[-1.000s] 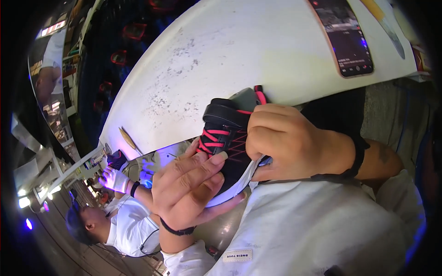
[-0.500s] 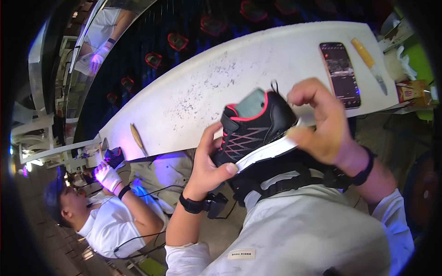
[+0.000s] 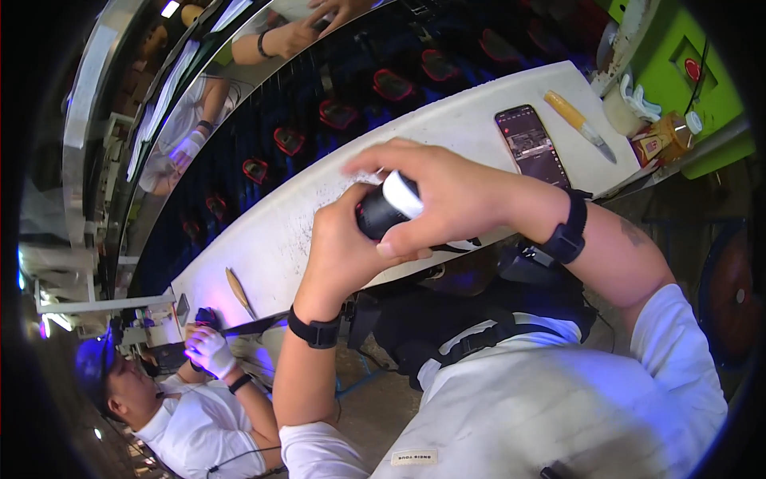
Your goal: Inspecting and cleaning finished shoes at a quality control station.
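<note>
A black shoe with a white sole is held up over the near edge of the white table. Only one end of it shows, tilted, with the sole facing up and right; the rest is hidden by my hands. My left hand is closed around its left side and underside. From the right, my right hand wraps over the sole end, thumb below and fingers above. The fingertips of that hand are slightly blurred.
On the white table lie a phone and a wooden-handled knife; another wooden-handled tool lies far left. Behind it, dark shoes with red collars hang in a row. A person works at the left. A jar stands right.
The shoe has been turned from showing its side to end-on and raised, moving up and left. My right hand has come from the heel over the sole; the view has shifted too.
</note>
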### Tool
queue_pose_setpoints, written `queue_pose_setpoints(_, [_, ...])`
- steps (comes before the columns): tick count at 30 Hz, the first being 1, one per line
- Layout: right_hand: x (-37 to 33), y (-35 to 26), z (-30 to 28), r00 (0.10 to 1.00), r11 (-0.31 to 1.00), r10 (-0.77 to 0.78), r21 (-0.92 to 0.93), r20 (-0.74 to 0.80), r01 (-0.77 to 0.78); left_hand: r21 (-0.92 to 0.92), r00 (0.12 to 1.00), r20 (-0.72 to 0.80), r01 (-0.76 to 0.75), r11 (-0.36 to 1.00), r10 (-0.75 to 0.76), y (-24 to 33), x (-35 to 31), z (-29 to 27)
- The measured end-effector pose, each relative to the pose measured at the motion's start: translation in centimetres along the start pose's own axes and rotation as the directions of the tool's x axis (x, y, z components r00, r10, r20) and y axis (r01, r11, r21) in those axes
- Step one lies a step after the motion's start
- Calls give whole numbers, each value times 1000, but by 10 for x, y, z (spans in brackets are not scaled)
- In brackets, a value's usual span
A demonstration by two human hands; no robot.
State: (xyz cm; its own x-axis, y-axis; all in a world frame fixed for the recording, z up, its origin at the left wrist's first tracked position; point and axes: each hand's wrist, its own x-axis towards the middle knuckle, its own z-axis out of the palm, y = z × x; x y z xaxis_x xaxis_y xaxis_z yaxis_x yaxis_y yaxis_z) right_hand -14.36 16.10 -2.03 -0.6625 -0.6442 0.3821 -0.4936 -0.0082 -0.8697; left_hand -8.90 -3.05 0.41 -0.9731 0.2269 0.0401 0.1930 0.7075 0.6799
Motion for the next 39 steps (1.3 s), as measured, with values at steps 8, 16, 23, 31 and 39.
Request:
queue_pose_setpoints(8, [10,25,18,978,911,190,355,85,-208,-245,985,-86,121,962,-146,-52,-23,11])
queue_pose_setpoints(16, [-10,49,44,911,167,371,978,-182,127,-520,952,-133,170,837,-275,-68,-45,26])
queue_pose_setpoints(23, [-4,13,35,994,795,104,604,-42,-58,-25,961,-149,231,973,-232,-3,-37,17])
queue_pose_setpoints(31, [-22,6,-19,983,824,185,545,1,-156,325,989,-114,-56,944,98,55,10,27])
queue_pose_setpoints(39, [-44,1,-4,992,946,47,323,-114,-7,279,880,-202,-370,886,431,23,-2,42])
